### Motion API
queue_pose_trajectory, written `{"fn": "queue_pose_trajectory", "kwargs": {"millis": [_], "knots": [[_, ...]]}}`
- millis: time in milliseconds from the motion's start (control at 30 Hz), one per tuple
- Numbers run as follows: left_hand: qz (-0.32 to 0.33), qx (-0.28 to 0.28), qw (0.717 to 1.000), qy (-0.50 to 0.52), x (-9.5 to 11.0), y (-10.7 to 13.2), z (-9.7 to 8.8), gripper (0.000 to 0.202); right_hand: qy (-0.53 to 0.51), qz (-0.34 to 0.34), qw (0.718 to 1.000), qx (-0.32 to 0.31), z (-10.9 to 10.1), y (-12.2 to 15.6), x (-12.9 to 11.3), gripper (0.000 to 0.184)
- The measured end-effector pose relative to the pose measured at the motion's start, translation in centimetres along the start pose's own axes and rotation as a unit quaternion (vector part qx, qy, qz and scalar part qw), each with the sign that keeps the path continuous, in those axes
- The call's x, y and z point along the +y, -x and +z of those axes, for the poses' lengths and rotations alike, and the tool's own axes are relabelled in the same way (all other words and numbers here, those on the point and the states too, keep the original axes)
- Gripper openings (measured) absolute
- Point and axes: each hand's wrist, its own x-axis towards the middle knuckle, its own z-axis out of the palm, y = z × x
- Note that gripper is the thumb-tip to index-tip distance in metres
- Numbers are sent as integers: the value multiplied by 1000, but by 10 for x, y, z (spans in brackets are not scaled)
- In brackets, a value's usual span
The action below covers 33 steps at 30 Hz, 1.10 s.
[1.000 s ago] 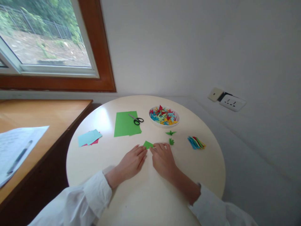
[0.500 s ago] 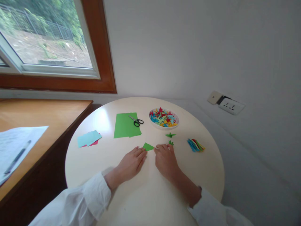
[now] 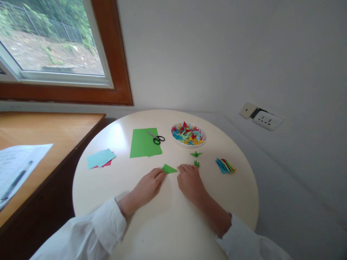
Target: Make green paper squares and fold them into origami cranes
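Observation:
A small green folded paper triangle (image 3: 169, 168) lies on the round cream table (image 3: 168, 216). My left hand (image 3: 148, 186) rests flat to its left, fingertips touching the triangle's left corner. My right hand (image 3: 189, 181) lies flat to its right, fingertips at the triangle's right corner. Both hands have their fingers stretched out against the tabletop. Two small green folded paper figures (image 3: 196, 154) sit just beyond my right hand.
A green sheet (image 3: 143, 143) with black scissors (image 3: 156, 137) on its edge lies further back. A white bowl (image 3: 189, 133) holds several coloured paper cranes. Coloured paper strips (image 3: 225, 165) lie right, blue and red squares (image 3: 101, 158) left. A wooden desk (image 3: 40, 137) with papers stands left.
The green triangle has flattened and shifted slightly left. My left hand slid a little left along the table; my right hand stayed close to the triangle's right corner.

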Motion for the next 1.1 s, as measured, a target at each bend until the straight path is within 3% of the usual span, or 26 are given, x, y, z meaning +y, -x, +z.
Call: {"fn": "queue_pose_trajectory", "kwargs": {"millis": [133,233,333,500,700,933,1100], "knots": [[-53,59,997,15,-6,-4,5,27,-34,6,999,35,5,-2,2,16],[-105,87,991,-2,-11,-10,7,40,-36,3,998,43,8,-3,2,16],[-141,75,987,-12,-12,-15,8,47,-53,1,998,40,8,-4,2,15],[-175,56,982,34,-11,-23,11,38,-86,-3,996,38,8,-6,2,13],[-175,86,978,72,-15,-23,13,44,-102,-17,993,52,9,-4,3,12],[-150,93,981,75,-13,-22,11,23,-102,-38,993,52,8,-3,3,15],[-122,87,985,89,-12,-20,5,23,-104,-45,993,42,8,-3,3,13]]}}
